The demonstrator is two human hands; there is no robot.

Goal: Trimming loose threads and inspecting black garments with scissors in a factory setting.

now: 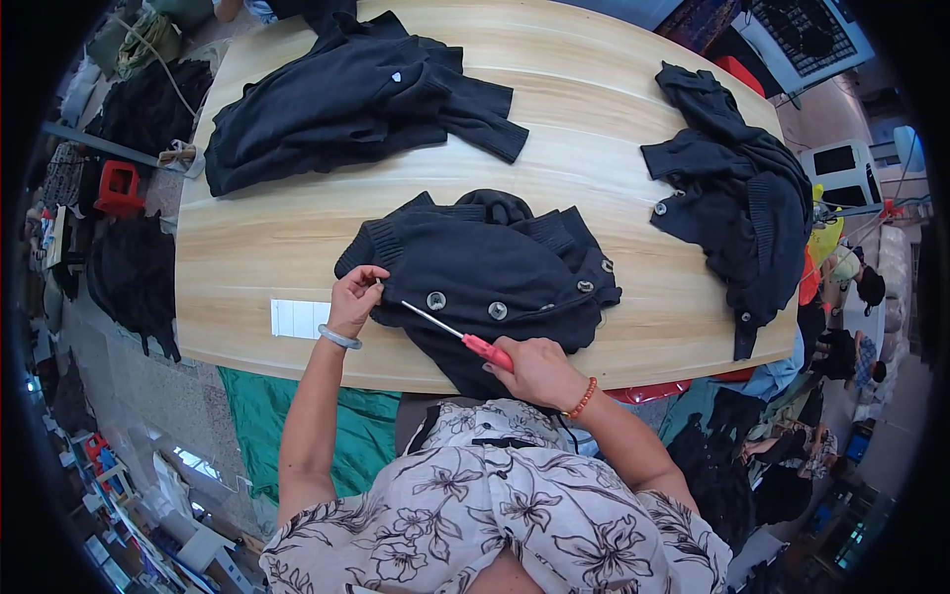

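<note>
A black knitted cardigan [485, 267] with large round buttons lies on the wooden table [594, 119] in front of me. My left hand [353, 297] pinches its left edge near the ribbed cuff. My right hand [539, 371] grips the red handle of a thin metal-tipped tool [455, 334], whose tip points toward the left hand over the cardigan's lower edge.
Another dark garment [346, 99] lies spread at the table's far left, and a third [737, 193] is heaped at the right edge. A white paper strip [297, 317] sits by my left hand. Green cloth [297, 426] and dark clothing lie on the floor around.
</note>
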